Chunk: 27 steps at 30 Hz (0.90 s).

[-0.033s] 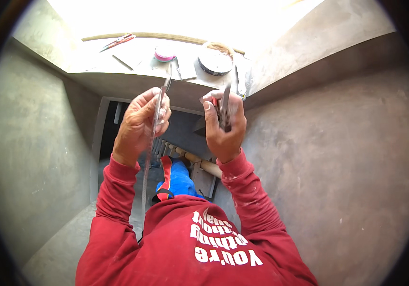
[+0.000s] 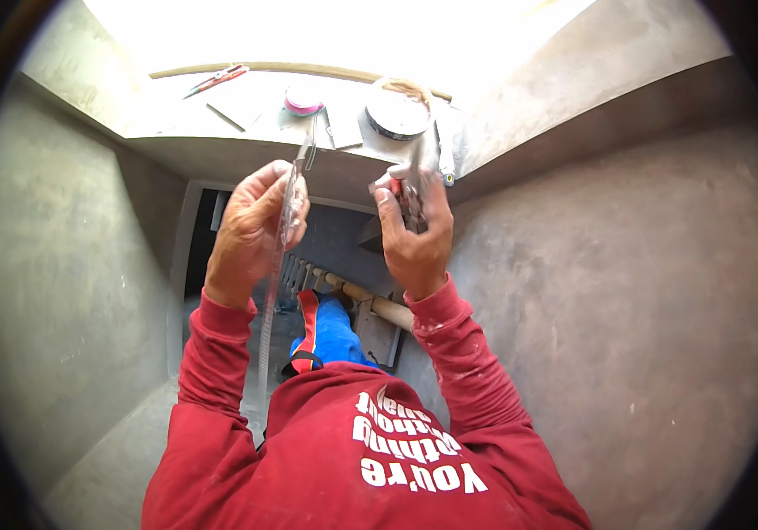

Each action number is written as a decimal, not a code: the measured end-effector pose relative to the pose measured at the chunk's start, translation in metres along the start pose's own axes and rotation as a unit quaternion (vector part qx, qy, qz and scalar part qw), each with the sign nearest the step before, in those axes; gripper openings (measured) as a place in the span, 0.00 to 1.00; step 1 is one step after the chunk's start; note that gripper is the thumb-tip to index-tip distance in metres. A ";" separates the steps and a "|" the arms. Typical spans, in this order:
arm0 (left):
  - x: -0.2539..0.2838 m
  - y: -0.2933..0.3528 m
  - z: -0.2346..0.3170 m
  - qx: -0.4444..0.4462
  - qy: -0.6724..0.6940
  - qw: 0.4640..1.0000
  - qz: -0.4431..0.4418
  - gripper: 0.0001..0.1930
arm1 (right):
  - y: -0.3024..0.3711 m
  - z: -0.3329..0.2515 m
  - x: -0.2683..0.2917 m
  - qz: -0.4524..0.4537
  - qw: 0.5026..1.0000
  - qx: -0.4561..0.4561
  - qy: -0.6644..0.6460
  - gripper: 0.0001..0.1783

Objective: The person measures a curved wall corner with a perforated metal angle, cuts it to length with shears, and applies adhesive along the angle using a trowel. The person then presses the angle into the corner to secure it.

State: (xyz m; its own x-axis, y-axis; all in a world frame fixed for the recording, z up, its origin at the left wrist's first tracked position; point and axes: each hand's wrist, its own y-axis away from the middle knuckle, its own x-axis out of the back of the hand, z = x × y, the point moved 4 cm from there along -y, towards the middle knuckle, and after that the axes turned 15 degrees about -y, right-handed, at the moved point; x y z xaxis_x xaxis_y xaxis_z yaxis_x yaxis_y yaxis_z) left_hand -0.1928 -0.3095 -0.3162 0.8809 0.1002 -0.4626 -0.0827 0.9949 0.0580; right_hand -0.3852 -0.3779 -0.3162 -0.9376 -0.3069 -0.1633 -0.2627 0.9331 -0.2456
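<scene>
My left hand [image 2: 260,225] pinches a long, thin, translucent-looking strip [image 2: 271,309] with small marks along it. The strip's lower end hangs past my wrist, and its upper end points at the ledge. To the right, my right hand [image 2: 419,243] is wrapped round a dark metal hand tool [image 2: 413,203] with a red part. Motion blurs this tool, so its exact kind is unclear. The two hands are apart, both raised just below the ledge's front edge.
On the bright ledge [image 2: 193,119] lie a pink-rimmed roll [image 2: 302,102], a round black-and-white roll [image 2: 397,115], a red-handled tool [image 2: 217,79] and a dark thin piece [image 2: 225,117]. A wooden strip [image 2: 308,67] runs along its back. Plastered walls [image 2: 591,291] stand on both sides.
My left hand and the strip have shifted slightly to the left. The right hand has also moved a little left, with its tool more blurred.
</scene>
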 end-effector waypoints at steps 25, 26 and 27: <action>0.018 0.013 0.018 -0.322 -0.474 0.742 0.348 0.05 | -0.059 0.083 0.029 -0.123 0.943 -0.307 0.027 0.07; 0.020 0.013 0.016 -0.320 -0.480 0.739 0.347 0.05 | -0.058 0.084 0.027 -0.124 0.943 -0.306 0.032 0.08; 0.021 0.012 0.015 -0.323 -0.482 0.738 0.346 0.05 | -0.056 0.086 0.025 -0.125 0.944 -0.304 0.039 0.08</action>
State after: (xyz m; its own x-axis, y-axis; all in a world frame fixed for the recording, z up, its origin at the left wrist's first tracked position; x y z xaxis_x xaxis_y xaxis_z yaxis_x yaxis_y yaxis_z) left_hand -0.1684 -0.2954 -0.3120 0.4199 0.8407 0.3418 -0.5989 0.5397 -0.5917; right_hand -0.3747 -0.4544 -0.3882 -0.8370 -0.5387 -0.0965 -0.5375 0.7759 0.3303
